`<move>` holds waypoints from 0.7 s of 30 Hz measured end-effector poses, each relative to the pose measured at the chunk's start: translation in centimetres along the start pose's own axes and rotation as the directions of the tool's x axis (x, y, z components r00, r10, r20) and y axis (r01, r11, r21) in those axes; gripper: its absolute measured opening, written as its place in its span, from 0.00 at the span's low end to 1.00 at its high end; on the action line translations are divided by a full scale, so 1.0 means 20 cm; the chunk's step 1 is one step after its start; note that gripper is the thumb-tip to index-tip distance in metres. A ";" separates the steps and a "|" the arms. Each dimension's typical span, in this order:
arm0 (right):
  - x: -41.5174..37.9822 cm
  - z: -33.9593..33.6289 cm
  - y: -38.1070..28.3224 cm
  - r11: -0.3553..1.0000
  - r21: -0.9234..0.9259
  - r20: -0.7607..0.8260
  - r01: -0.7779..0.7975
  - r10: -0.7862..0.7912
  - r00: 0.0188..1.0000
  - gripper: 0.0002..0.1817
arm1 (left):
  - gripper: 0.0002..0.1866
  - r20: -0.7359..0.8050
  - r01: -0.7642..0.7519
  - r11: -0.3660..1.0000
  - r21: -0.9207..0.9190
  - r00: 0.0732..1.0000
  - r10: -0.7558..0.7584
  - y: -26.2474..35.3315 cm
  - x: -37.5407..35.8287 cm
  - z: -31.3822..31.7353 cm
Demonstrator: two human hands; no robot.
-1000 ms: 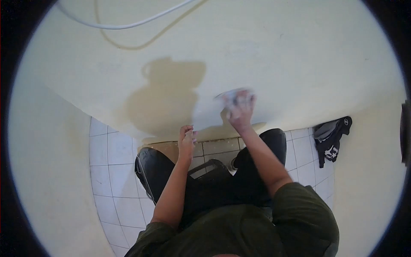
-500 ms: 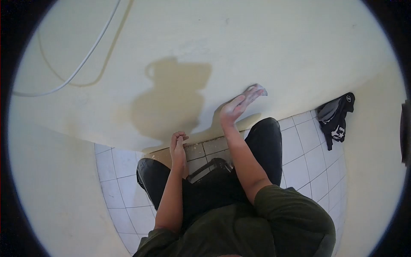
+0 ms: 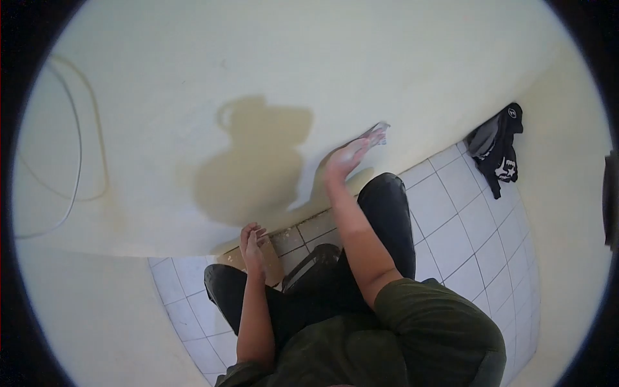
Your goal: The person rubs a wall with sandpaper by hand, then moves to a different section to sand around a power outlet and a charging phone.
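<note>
My right hand [image 3: 351, 155] is held flat against the pale yellow wall [image 3: 412, 77], and white dust covers it. Under its fingers is a thin grey-white sheet of what looks like sandpaper [image 3: 385, 127], its edge poking out past the fingertips. My left hand [image 3: 253, 248] hangs above my left knee with loosely bent fingers and nothing in it. Just below and behind that hand, a brown cardboard piece [image 3: 273, 263] lies on the floor by the wall's foot. Most of the sheet is hidden by my right hand.
A black cloth garment with white prints [image 3: 500, 151] lies in the corner at right. A white cable [image 3: 78, 155] loops along the wall at left. A dark object with a curved edge [image 3: 316, 264] is between my legs on the tiled floor [image 3: 445, 213].
The view has swung, so the cable and garment appear shifted. My right hand stays at the wall with the sheet. My left hand appears lower and farther left, its fingers slightly more spread.
</note>
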State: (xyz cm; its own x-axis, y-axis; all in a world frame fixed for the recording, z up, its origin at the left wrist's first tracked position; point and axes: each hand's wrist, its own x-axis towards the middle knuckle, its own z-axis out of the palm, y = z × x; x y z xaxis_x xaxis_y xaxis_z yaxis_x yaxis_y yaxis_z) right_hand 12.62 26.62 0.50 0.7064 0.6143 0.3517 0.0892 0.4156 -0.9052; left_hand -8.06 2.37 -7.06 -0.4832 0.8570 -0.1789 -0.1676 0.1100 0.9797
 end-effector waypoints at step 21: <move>-0.47 0.00 -0.19 0.904 -0.127 0.273 0.407 -0.363 0.891 0.34 | 0.19 0.178 -0.092 0.993 0.078 0.981 0.077 0.05 -0.05 0.30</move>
State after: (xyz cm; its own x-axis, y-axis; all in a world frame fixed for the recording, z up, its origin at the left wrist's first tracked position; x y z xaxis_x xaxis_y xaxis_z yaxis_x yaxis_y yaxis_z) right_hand 5.59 19.28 0.75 0.4049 0.5798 0.7070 0.4573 0.5411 -0.7057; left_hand -2.58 4.74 -5.29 -0.3336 0.9390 -0.0839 -0.0546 0.0696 0.9961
